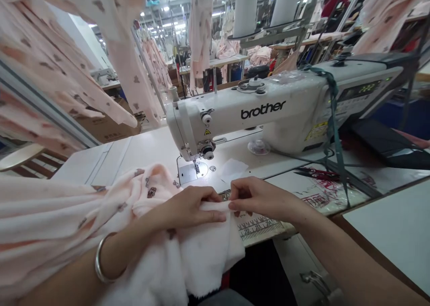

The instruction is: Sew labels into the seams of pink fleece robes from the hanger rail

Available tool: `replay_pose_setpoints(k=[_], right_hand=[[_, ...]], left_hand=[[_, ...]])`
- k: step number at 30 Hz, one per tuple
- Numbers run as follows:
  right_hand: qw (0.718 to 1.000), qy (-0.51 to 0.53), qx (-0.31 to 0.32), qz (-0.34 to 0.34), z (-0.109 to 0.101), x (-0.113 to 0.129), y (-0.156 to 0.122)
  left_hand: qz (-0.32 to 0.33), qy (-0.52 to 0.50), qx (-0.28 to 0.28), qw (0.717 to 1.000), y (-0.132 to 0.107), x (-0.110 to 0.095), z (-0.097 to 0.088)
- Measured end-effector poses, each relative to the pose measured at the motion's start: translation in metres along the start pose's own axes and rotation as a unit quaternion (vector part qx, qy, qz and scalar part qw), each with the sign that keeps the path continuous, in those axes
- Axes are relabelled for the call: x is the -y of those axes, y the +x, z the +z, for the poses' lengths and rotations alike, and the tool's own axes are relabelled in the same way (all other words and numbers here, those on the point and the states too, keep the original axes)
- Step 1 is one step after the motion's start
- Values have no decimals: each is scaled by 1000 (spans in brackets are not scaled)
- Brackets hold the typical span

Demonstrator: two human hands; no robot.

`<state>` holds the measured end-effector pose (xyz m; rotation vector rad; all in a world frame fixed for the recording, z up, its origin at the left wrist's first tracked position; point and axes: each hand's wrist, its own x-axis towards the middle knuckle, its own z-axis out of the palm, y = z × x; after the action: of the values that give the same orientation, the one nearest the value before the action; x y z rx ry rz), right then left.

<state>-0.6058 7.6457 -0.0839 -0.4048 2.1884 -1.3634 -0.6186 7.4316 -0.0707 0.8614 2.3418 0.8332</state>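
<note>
Pale pink fleece fabric [204, 247] with small dark printed figures drapes over the front edge of the sewing table and off to the left. Along its folded upper edge, my left hand [195, 207] is closed, thumb on top and fingers behind. My right hand [251, 196] pinches the right end of that same edge between thumb and forefinger. Both hands are just in front of the white sewing machine [231, 111]. Its lit needle and presser foot [197, 167] stand behind my left hand, apart from the fabric edge I hold.
A printed ruler strip [258, 227] runs along the table's front edge. Right of the needle lie a white scrap [233, 169], a clear round bobbin case [258, 147] and dark thread snips [319, 174]. Green ribbon [336, 131] hangs over the machine. Pink garment pieces [124, 50] hang at left.
</note>
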Motion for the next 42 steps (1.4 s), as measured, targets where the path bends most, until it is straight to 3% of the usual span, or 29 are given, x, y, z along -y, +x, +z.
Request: replay_pose_setpoints(k=[8, 14, 18, 23, 31, 35, 38, 42], right_hand=[[1000, 14, -16, -12, 2, -1, -3], [997, -53, -50, -31, 0, 4, -15], [994, -106, -29, 0, -1, 6, -13], [995, -88, -20, 41, -2, 2, 22], [982, -145, -33, 116, -16, 19, 104], [976, -159, -13, 145, -17, 26, 116], [980, -152, 11, 129, -19, 33, 117], [985, -142, -2, 96, -20, 36, 123]], left_hand=[[-20, -40, 4, 999, -1, -2, -4], [-45, -55, -76, 995, -3, -2, 11], [-69, -52, -105, 991, -4, -1, 18], [-107, -94, -113, 983, 1, 14, 6], [-272, -91, -165, 944, 30, 42, -30], [-281, -81, -149, 945, 36, 46, -35], [-271, -71, -144, 949, 39, 54, -35], [-247, -51, -167, 953, 44, 65, -37]])
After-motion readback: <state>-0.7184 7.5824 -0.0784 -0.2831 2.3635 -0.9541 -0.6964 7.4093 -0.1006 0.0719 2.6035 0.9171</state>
